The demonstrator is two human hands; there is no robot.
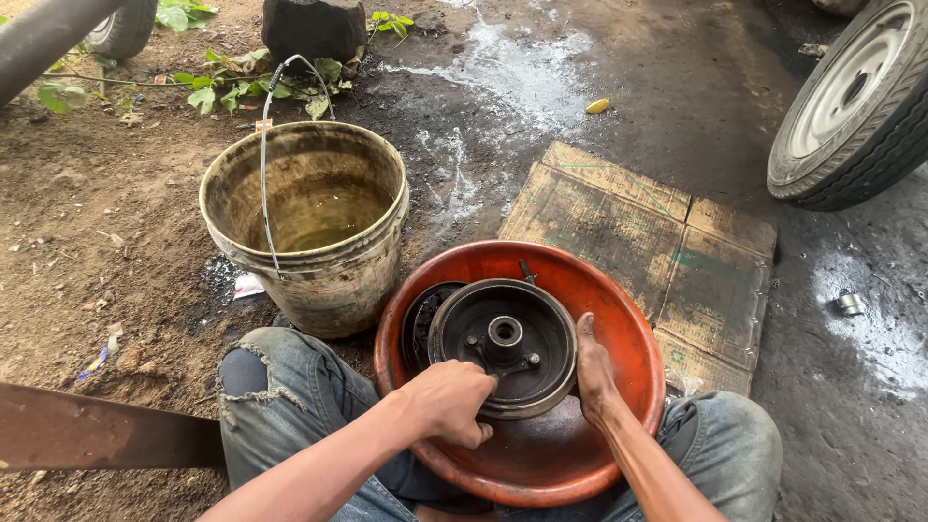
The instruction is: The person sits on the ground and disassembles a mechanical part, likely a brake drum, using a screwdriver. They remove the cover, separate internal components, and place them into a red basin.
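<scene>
Oily dirt ground carries one flattened cardboard sheet (667, 242), one grimy bucket (319, 232) and one red basin (619, 319). I see one brake drum (517, 338) lying flat inside it, hub axis pointing upward. My left hand (447, 398) curls closed on its rim; my right hand (592, 369) presses flat, fingers together, against its side.

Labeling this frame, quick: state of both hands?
Left hand: closed in a fist on the brake drum rim; grasp unclear.
Right hand: open, flat against the drum's side.
</scene>
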